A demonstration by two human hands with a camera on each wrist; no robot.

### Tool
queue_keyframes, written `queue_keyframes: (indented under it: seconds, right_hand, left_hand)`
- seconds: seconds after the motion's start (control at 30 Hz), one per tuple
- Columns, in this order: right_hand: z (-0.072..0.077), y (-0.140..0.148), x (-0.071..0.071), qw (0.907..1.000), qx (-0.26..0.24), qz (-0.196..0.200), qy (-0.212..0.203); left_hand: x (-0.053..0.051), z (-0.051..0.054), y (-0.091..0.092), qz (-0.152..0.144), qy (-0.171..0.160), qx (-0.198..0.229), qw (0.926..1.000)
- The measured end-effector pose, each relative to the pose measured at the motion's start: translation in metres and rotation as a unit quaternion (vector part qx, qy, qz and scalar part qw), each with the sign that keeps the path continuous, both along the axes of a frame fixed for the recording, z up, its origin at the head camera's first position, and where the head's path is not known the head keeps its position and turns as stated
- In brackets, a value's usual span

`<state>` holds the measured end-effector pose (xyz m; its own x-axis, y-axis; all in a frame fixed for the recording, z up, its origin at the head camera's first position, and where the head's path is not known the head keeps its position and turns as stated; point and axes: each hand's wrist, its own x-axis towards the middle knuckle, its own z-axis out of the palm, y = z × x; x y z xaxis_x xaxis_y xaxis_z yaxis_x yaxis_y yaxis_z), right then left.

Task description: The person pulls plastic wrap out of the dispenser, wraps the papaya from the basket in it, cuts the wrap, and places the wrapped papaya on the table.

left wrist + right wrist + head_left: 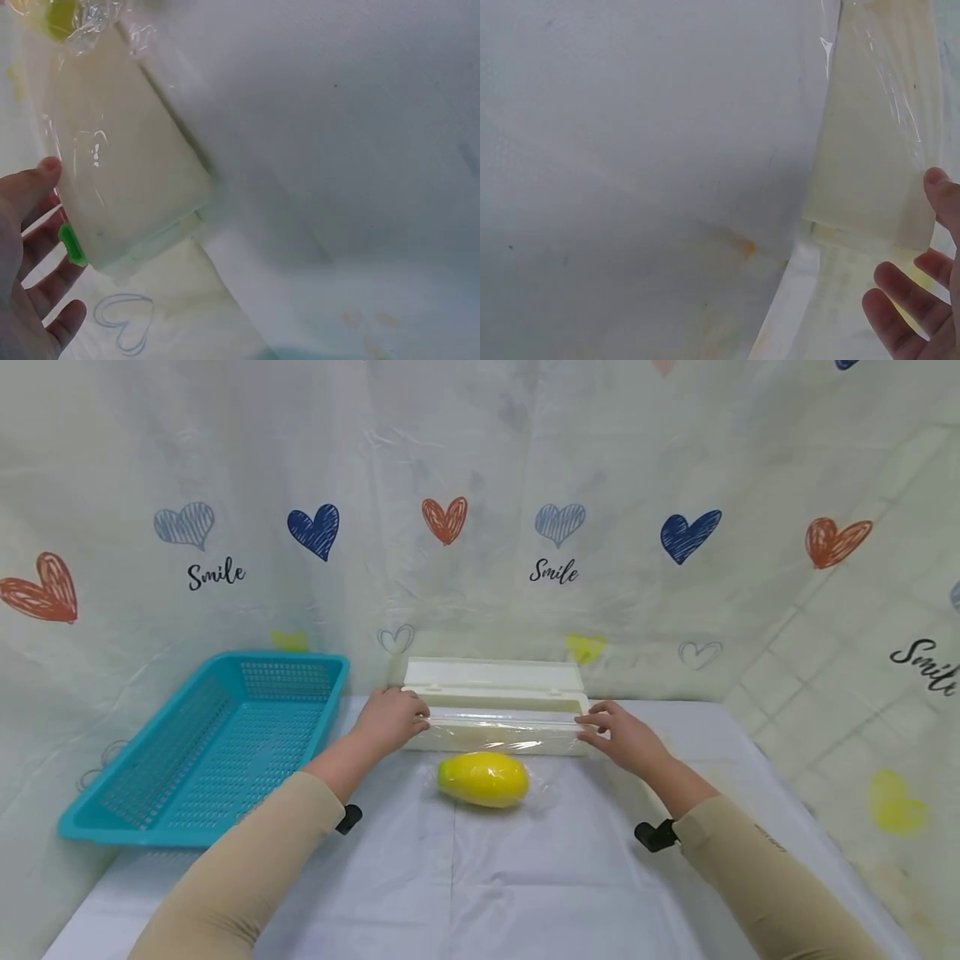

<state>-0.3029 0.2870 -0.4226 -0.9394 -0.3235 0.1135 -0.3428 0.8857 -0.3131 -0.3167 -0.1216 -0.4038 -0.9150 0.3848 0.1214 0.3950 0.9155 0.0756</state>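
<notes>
A cream wrap box (pixel 493 742) stands with its lid raised, clear plastic film (pixel 517 724) drawn across its front. At its left end, my left hand (pixel 392 720) pinches the film's edge; a green slider (pixel 71 244) shows by the fingers in the left wrist view. My right hand (pixel 626 739) pinches the film at the right end, thumb on the edge and other fingers loosely spread in the right wrist view (pixel 922 292). In front of the box a yellow oval fruit (pixel 483 779) lies on the table under clear film.
A blue perforated basket (pixel 247 752) sits at the left of the white-covered table (pixel 525 893). Behind the box hangs a pale curtain (pixel 495 460) printed with hearts, which continues down the right side.
</notes>
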Motion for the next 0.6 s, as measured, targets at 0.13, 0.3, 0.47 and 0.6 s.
queue_keyframes:
  seconds: [0.13,0.3,0.47,0.6]
  right_hand:
    - [-0.003,-0.004,0.000,0.9989,0.008,0.007,0.045]
    - [-0.005,-0.008,0.000,0.9948,-0.001,0.013,0.101]
    - [-0.005,-0.011,0.002,0.9936,-0.028,0.003,0.110]
    - [-0.003,-0.012,0.007,0.9942,-0.054,0.000,0.093]
  left_hand:
    - [0.003,-0.001,0.001,-0.013,0.025,0.005,0.9996]
    - [0.006,-0.001,0.004,-0.032,0.061,0.006,0.9976]
    - [0.008,-0.001,0.004,-0.033,0.067,0.006,0.9972]
    - [0.012,0.000,0.003,-0.036,0.068,0.013,0.9970]
